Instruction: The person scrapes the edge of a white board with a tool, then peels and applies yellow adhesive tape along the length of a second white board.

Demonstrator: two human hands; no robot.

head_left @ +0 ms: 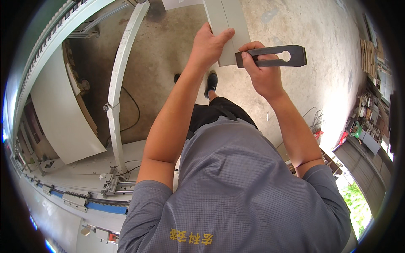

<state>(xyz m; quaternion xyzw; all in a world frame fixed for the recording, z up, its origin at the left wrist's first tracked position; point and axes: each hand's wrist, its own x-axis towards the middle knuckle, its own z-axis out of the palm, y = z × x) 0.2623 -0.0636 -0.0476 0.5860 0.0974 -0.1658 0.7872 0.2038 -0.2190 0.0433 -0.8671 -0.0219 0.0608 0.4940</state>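
Observation:
My left hand is closed around the left edge of a long pale grey-white board, with the thumb lying over its top face. A thin dark line runs lengthwise down the board; whether it is a groove or a joint between two pieces, I cannot tell. In my right hand is a flat dark plane iron with a long slot ending in a round hole. Its square end meets the right edge of the board near the board's close end. My right thumb presses on top of the iron and the fingers curl beneath it.
A pale metal frame leg rises on my left, with a machine rail and a blue strip below it. Large pale sheets lean behind the frame. Shelves with assorted items stand at far right. Concrete floor lies ahead.

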